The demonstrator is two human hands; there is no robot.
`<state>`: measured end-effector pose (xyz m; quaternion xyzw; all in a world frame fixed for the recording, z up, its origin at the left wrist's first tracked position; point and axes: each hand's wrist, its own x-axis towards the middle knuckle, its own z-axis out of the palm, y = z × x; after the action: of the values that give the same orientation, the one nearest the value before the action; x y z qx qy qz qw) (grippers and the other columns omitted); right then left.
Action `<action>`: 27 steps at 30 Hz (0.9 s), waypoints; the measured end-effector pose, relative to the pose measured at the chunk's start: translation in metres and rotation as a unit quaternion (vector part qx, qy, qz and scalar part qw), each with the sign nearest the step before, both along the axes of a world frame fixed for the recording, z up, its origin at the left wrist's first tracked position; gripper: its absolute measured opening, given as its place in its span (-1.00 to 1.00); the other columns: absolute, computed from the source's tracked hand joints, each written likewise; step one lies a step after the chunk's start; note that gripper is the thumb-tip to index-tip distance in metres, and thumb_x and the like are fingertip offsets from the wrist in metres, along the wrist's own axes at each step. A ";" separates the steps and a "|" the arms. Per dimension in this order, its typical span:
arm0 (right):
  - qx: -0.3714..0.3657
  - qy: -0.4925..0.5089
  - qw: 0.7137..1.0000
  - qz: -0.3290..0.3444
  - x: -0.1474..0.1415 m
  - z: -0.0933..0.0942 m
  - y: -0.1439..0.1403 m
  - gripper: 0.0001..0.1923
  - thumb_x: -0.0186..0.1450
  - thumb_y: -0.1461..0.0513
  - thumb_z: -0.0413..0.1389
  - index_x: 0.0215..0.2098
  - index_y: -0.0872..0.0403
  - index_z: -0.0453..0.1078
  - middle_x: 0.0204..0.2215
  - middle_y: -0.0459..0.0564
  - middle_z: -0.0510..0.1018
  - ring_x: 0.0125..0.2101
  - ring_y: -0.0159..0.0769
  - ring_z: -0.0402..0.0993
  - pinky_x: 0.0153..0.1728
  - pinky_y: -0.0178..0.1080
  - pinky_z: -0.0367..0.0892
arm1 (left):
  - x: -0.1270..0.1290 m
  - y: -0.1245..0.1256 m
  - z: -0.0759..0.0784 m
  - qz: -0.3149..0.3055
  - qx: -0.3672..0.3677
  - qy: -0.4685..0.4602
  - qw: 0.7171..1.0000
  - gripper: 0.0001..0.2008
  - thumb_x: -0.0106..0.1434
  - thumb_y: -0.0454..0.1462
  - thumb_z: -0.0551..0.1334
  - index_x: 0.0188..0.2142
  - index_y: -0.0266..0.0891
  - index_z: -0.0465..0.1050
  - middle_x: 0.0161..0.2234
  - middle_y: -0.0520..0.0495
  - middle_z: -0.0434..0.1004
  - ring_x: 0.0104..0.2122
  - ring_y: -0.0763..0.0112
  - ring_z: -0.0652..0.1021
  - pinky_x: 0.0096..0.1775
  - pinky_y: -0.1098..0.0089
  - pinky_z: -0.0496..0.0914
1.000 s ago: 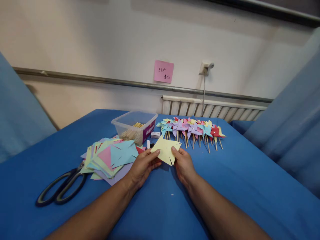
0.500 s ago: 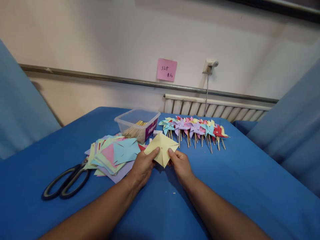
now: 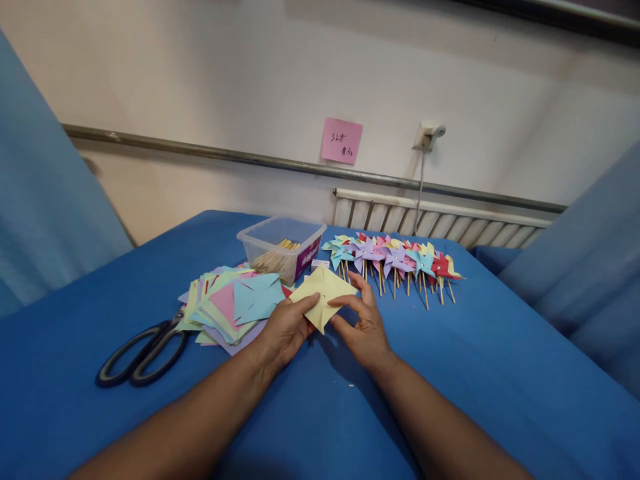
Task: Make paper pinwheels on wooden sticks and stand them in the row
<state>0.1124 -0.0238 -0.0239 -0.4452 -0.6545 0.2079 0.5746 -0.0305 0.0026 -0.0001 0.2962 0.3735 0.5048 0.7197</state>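
Yellow paper square (image 3: 327, 281) at centre of frame, held above the blue surface (image 3: 480, 380). Left hand (image 3: 287, 328), lower centre: grip closed on the square's left corner, thumb on top. Right hand (image 3: 367, 328), just right of centre: fingers partly spread, one fingertip at the paper near its middle; cannot tell whether this grip pinches it. Left of centre, stacked coloured papers (image 3: 233, 303) overlap the tips of black-handled scissors (image 3: 143, 353). Behind, clear plastic box (image 3: 256, 248) of wooden sticks (image 3: 280, 259). Right of centre, a cluster of paper pinwheels (image 3: 395, 259) on sticks.
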 end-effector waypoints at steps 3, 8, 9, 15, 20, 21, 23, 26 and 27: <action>-0.027 0.015 1.000 -0.001 0.001 0.000 0.001 -0.96 0.14 0.25 0.22 -0.40 0.01 0.52 0.14 0.03 0.25 0.16 -0.13 0.18 0.18 -0.09 0.06 | 0.001 -0.002 0.001 -0.011 -0.009 0.002 1.000 -0.61 0.12 -0.40 0.29 -0.02 -0.38 0.43 -0.22 -0.24 0.61 -0.35 0.29 0.60 -0.31 0.37 0.50; -0.063 0.056 0.996 0.009 0.001 -0.003 0.003 -0.88 0.18 0.18 0.20 -0.49 0.02 0.51 0.05 0.04 0.35 0.10 -0.15 0.25 0.12 -0.13 0.12 | 0.003 -0.003 0.000 -0.023 -0.010 0.006 1.000 -0.62 0.09 -0.38 0.32 -0.06 -0.38 0.45 -0.25 -0.25 0.62 -0.37 0.28 0.61 -0.30 0.36 0.50; -0.066 0.059 0.996 0.006 0.001 -0.004 0.003 -0.88 0.17 0.18 0.21 -0.50 0.02 0.50 0.04 0.04 0.35 0.09 -0.15 0.26 0.12 -0.14 0.12 | 0.003 -0.003 0.000 -0.025 -0.011 0.007 1.000 -0.62 0.09 -0.38 0.32 -0.05 -0.37 0.45 -0.26 -0.25 0.62 -0.38 0.28 0.60 -0.30 0.35 0.50; -0.123 0.096 0.987 -0.029 0.000 -0.010 0.007 -0.88 0.11 0.17 0.23 -0.54 0.04 0.46 -0.03 0.05 0.40 0.04 -0.17 0.32 0.06 -0.18 0.15 | 0.004 -0.004 -0.002 -0.029 -0.009 0.022 0.999 -0.65 0.06 -0.38 0.34 -0.11 -0.38 0.48 -0.25 -0.23 0.61 -0.43 0.37 0.57 -0.37 0.41 0.48; -0.149 0.110 0.982 -0.038 0.002 -0.015 0.010 -0.87 0.06 0.16 0.25 -0.56 0.04 0.46 -0.09 0.04 0.46 0.02 -0.15 0.34 0.05 -0.19 0.15 | 0.005 -0.007 0.000 -0.051 0.009 0.027 0.998 -0.61 0.00 -0.42 0.33 -0.11 -0.35 0.50 -0.24 -0.20 0.61 -0.40 0.36 0.58 -0.32 0.39 0.48; -0.150 0.107 0.982 -0.037 0.003 -0.015 0.011 -0.87 0.06 0.16 0.25 -0.57 0.04 0.46 -0.11 0.04 0.47 0.00 -0.15 0.36 0.04 -0.19 0.16 | 0.006 -0.008 0.000 -0.056 0.015 0.029 0.998 -0.59 -0.01 -0.43 0.33 -0.11 -0.34 0.50 -0.24 -0.20 0.61 -0.39 0.35 0.58 -0.31 0.39 0.48; -0.151 0.105 0.982 -0.035 0.003 -0.015 0.012 -0.85 0.05 0.15 0.25 -0.58 0.04 0.45 -0.16 0.02 0.48 -0.06 -0.16 0.40 0.00 -0.19 0.19 | 0.007 -0.009 0.001 -0.067 0.029 0.031 0.997 -0.56 -0.04 -0.46 0.33 -0.10 -0.33 0.50 -0.24 -0.18 0.62 -0.36 0.33 0.59 -0.29 0.39 0.47; -0.153 0.113 0.981 -0.029 0.003 -0.014 0.012 -0.82 0.06 0.15 0.24 -0.62 0.04 0.42 -0.31 -0.02 0.50 -0.22 -0.22 0.43 -0.12 -0.22 0.25 | 0.008 -0.009 0.000 -0.073 0.035 0.033 0.996 -0.55 -0.08 -0.47 0.34 -0.11 -0.34 0.51 -0.24 -0.18 0.62 -0.34 0.31 0.59 -0.27 0.39 0.46; -0.154 0.115 0.981 -0.028 0.003 -0.013 0.012 -0.81 0.07 0.15 0.23 -0.63 0.04 0.41 -0.36 -0.04 0.49 -0.28 -0.24 0.43 -0.16 -0.23 0.26 | 0.008 -0.009 -0.001 -0.072 0.035 0.035 0.996 -0.55 -0.08 -0.46 0.35 -0.12 -0.34 0.52 -0.25 -0.18 0.62 -0.34 0.31 0.59 -0.27 0.39 0.46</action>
<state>0.1153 -0.0122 -0.0369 -0.5193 -0.5315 0.3397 0.5766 -0.0221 -0.0067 -0.0007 0.3648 0.3579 0.4537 0.7300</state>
